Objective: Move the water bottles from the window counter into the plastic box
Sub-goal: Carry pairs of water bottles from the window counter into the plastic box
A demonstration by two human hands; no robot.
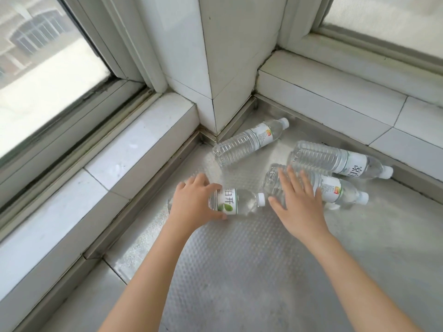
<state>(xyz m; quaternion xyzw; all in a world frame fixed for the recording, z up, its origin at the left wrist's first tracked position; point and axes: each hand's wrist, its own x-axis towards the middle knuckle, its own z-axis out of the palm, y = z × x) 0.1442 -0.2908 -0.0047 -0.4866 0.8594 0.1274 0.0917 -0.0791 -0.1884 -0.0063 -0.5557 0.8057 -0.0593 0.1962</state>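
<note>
Several clear water bottles with white caps lie on their sides on the embossed metal window counter (pixel 239 259). My left hand (pixel 191 204) is wrapped over the nearest bottle (pixel 242 202), its cap pointing right. My right hand (pixel 299 200) hovers with fingers spread over the base end of a second bottle (pixel 335 190); I cannot tell if it touches it. A third bottle (pixel 340 160) lies behind that one, at the right. A fourth bottle (pixel 249 141) rests near the tiled corner pillar. The plastic box is not in view.
A white tiled pillar (pixel 215 68) rises at the counter's back corner. Raised tiled sills (pixel 134 149) run along the left and right (pixel 335 99), under windows. The counter surface extends toward me and to the right.
</note>
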